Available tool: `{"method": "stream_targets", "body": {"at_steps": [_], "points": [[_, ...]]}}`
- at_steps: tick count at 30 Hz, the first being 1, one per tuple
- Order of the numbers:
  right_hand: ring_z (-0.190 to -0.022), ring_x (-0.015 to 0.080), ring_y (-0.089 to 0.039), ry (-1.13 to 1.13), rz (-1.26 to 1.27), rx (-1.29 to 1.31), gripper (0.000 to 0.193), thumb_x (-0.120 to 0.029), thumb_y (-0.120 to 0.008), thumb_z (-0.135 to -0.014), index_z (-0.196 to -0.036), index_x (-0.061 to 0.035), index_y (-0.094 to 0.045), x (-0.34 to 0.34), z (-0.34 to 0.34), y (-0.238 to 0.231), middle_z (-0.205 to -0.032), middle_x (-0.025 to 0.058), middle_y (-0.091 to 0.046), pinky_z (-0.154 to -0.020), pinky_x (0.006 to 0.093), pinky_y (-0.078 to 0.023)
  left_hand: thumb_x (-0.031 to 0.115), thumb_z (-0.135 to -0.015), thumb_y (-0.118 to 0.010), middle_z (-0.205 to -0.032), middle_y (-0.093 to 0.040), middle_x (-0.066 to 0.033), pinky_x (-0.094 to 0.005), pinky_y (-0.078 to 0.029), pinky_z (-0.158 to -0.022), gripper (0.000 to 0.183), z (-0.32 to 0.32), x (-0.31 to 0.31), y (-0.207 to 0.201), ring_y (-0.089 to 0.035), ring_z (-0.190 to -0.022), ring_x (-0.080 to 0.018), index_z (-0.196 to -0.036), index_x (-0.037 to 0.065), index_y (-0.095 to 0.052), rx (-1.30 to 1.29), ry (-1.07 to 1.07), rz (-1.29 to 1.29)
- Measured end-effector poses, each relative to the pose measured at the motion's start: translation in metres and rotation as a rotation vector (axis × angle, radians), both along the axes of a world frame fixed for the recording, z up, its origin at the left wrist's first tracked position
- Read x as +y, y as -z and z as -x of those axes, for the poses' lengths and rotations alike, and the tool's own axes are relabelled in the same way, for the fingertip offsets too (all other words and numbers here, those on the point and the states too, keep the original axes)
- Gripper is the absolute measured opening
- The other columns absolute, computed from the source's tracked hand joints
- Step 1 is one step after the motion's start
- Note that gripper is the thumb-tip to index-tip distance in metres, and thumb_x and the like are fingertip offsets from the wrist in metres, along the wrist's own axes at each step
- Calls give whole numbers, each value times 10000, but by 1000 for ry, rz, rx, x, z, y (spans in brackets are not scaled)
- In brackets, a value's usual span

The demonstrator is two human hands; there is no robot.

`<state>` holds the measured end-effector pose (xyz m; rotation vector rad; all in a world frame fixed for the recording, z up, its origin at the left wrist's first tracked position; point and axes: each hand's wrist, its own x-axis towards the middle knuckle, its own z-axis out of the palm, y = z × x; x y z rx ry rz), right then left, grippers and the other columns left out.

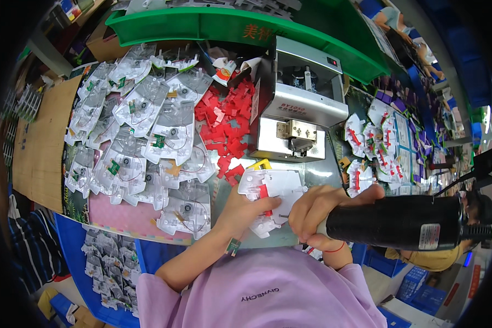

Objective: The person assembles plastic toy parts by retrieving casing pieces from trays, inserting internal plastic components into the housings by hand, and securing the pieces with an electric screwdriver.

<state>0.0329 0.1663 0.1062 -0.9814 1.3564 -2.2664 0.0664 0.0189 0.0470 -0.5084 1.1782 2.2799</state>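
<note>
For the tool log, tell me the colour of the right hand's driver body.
Mostly black; the driver body shows best in the head view.

On the table (325,177), at left: heap of overlapping plastic casings (134,109). Right of heap: pile of clips (224,126), then machine (300,98). Behind machine: long bin (191,24). Right of machine: second group of casings (374,145), some with clips on top. Before machine: single casing (290,188) with clip on it, under left hand (249,210); to its right, screwdriver (393,221) in right hand (317,210). Below table's near left edge: crate (71,243) with more casings inside.
</note>
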Motion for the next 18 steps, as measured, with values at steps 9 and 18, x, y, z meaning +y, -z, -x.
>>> {"method": "stream_targets", "body": {"at_steps": [9, 18], "points": [[-513, 244, -559, 73, 164, 47, 169, 65, -674, -584, -613, -24, -534, -5, -9, -1, -575, 87, -553, -494, 333, -441, 25, -650, -653, -834, -593, -66, -263, -474, -646, 330, 4, 3, -14, -580, -730, -140, -957, -11, -538, 77, -29, 49], [-511, 238, -552, 147, 172, 20, 96, -15, -642, -669, -718, -41, -564, 19, -14, -6, -591, 75, -563, -499, 324, -448, 33, -650, -659, -867, -594, -71, -245, -464, -657, 364, -8, 5, -6, -572, -736, -127, -989, -23, -536, 75, 41, 113]]}}
